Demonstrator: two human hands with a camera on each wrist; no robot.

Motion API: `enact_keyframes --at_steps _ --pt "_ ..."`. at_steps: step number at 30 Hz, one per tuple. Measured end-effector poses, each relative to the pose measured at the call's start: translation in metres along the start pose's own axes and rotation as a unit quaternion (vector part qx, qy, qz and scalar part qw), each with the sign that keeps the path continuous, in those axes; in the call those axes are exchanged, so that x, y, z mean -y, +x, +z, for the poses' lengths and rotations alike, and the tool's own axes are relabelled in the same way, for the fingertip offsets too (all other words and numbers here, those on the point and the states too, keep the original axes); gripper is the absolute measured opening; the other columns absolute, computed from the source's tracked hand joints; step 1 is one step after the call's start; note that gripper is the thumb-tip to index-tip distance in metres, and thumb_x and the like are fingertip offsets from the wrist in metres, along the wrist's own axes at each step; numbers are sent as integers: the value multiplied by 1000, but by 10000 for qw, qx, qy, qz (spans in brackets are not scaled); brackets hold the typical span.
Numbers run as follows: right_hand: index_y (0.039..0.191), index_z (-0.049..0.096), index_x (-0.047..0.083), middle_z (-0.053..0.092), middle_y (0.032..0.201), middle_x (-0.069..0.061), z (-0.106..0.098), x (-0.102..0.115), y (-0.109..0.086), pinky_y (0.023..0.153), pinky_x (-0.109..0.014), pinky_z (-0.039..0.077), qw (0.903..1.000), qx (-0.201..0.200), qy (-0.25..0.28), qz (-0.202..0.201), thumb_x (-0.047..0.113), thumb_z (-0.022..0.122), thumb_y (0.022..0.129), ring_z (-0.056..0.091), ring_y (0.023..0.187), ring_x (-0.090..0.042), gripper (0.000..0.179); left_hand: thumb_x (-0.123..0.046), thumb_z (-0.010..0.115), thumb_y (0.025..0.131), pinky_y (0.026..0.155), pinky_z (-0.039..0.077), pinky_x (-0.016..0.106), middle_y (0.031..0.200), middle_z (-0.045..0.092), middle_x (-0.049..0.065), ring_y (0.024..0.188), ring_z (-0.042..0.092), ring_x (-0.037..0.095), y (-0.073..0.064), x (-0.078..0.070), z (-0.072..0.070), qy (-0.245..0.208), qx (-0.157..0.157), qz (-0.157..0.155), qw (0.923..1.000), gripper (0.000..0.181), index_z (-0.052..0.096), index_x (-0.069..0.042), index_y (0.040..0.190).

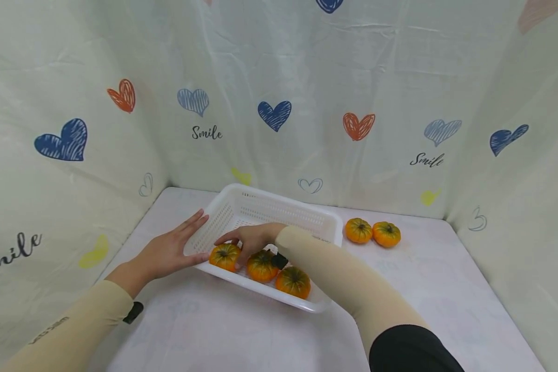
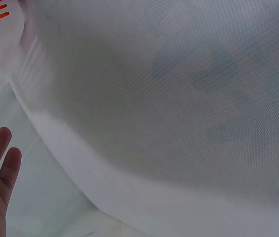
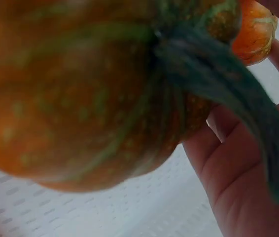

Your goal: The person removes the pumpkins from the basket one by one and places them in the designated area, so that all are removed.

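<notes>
A white plastic basket [image 1: 283, 203] stands on the table with three small orange pumpkins along its near side. Inside it my right hand [image 1: 250, 241] reaches over and grips the leftmost pumpkin [image 1: 225, 257] between thumb and fingers. The middle pumpkin [image 1: 259, 266] and the right pumpkin [image 1: 293, 283] sit beside it. In the right wrist view, a nearby pumpkin [image 3: 80, 103] with a curved green stem fills much of the picture, and the held one is partly seen beyond. At the basket's left end my left hand [image 1: 169, 251] rests with straight, spread fingers, thumb by the near rim.
Two more pumpkins, a left one [image 1: 358, 230] and a right one [image 1: 387, 234], lie touching on the table [image 1: 428, 279], right of the basket. A white curtain [image 1: 307, 67] printed with hearts surrounds the table at the back and sides.
</notes>
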State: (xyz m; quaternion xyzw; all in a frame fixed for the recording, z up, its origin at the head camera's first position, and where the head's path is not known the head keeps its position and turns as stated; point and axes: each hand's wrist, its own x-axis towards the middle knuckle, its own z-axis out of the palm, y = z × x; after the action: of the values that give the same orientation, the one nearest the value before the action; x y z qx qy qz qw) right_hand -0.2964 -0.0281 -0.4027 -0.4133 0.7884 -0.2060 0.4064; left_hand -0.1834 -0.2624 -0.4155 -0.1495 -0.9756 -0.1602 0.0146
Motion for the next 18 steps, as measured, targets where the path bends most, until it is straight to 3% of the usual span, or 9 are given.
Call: enact_keyframes --at_steps 4,9,18 --pt "148 48 29 53 128 -2 -3 -1 -4 94 -31 48 9995 -226 -209 -113 24 85 81 55 109 -15 76 -63 62 88 92 48 61 167 13 3 131 48 41 1 1 1 28 -55 78 10000 93 22 -19 160" --pt "149 47 28 53 139 -3 -11 -4 -10 100 -31 45 9976 -570 -390 -106 24 83 83 51 120 -14 75 -62 63 89 93 47 61 167 13 3 132 47 42 1 2 1 -6 -66 109 9999 93 22 -19 160" --pt "149 47 27 50 143 -2 -26 -13 -28 102 -33 44 9937 -1064 -278 -222 28 82 84 48 125 -17 73 -59 64 89 95 45 62 167 11 4 134 45 43 -1 1 0 -20 9 67 10000 92 22 -18 160"
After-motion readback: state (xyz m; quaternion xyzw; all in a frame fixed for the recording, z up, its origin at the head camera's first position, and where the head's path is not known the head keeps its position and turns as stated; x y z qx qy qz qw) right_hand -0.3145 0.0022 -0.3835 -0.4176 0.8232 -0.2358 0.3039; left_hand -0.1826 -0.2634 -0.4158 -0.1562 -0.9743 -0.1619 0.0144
